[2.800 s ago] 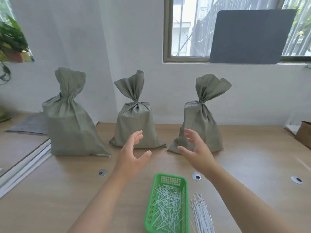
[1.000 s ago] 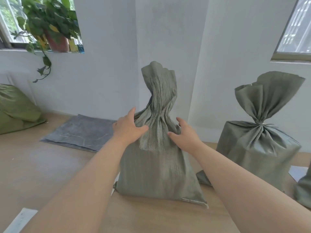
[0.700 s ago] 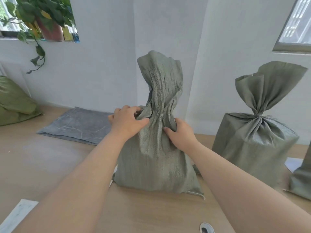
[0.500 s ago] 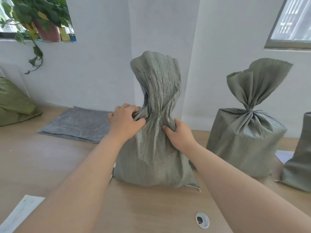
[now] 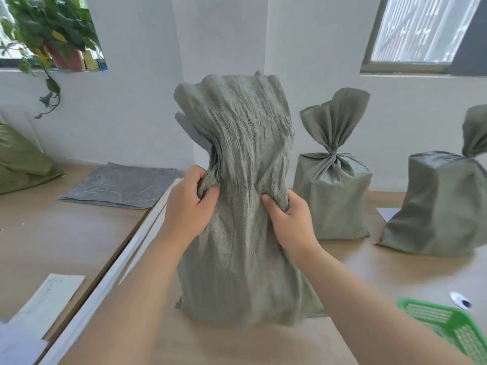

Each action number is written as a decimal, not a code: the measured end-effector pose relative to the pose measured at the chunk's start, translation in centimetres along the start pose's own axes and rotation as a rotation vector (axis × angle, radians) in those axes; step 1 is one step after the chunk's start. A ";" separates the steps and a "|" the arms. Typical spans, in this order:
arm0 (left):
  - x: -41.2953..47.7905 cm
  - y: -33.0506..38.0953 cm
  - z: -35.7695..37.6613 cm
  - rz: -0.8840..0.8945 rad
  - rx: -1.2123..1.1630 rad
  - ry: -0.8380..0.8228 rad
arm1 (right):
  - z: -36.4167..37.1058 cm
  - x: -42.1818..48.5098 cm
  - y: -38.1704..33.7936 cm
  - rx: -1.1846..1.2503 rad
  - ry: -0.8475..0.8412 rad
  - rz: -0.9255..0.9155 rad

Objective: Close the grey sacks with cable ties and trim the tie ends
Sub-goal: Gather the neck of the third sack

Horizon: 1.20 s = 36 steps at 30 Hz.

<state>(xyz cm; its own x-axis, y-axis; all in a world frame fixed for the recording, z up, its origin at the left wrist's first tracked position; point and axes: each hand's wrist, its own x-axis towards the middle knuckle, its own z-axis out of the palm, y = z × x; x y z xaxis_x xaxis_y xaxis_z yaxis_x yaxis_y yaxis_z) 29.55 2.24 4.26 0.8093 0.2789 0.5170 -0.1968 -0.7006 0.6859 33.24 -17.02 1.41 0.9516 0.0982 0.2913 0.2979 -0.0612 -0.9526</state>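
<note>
A view from the head, looking down along two bare forearms that reach in from the bottom of the frame. In the centre stands a grey woven sack (image 5: 237, 259), upright on a pale wooden table (image 5: 52, 246). Its top flares open above a loosely gathered, wrinkled neck. The left hand (image 5: 188, 206) grips a bunch of fabric on the left side of the neck, fingers curled and thumb pressed into the folds. The right hand (image 5: 290, 217) pinches the fabric on the right side at about the same height, its thumb on the front. No cable tie shows on this sack, and neither hand holds one.

To the right of centre stands a second sack (image 5: 332, 196), its neck drawn tight with the top fanned above. A third sack (image 5: 434, 206) sits at the right edge, partly cut off. Whether those two carry ties is too small to tell. A green plastic basket (image 5: 453, 327) lies at the lower right corner, and its contents are out of view. A potted plant (image 5: 47, 30) hangs in the upper left.

The step in hand appears to be gathering the first sack's mouth into a tight neck. Next, one hand would likely need to hold the bunched neck alone, so the other is free to fetch a tie and loop it round
</note>
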 end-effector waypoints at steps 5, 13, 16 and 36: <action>-7.6 7.9 2.7 0.010 -0.074 -0.034 | -8.5 -7.4 -1.1 0.154 0.030 0.050; -18.6 19.3 8.7 -0.022 0.045 -0.071 | -21.5 -17.4 -1.1 0.213 0.071 0.125; -21.6 22.6 10.1 -0.071 0.040 -0.101 | -24.5 -19.7 -0.6 0.214 0.059 0.138; -24.8 26.2 11.0 -0.064 0.129 -0.395 | -26.6 -22.8 -2.8 0.387 -0.291 0.342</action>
<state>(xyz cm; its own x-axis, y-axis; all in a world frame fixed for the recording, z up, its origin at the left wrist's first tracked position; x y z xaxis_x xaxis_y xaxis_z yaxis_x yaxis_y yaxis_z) 10.45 -30.28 3.76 0.9727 0.0685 0.2218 -0.0885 -0.7736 0.6274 12.67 -45.52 -0.23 0.9125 0.4086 -0.0217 -0.1232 0.2239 -0.9668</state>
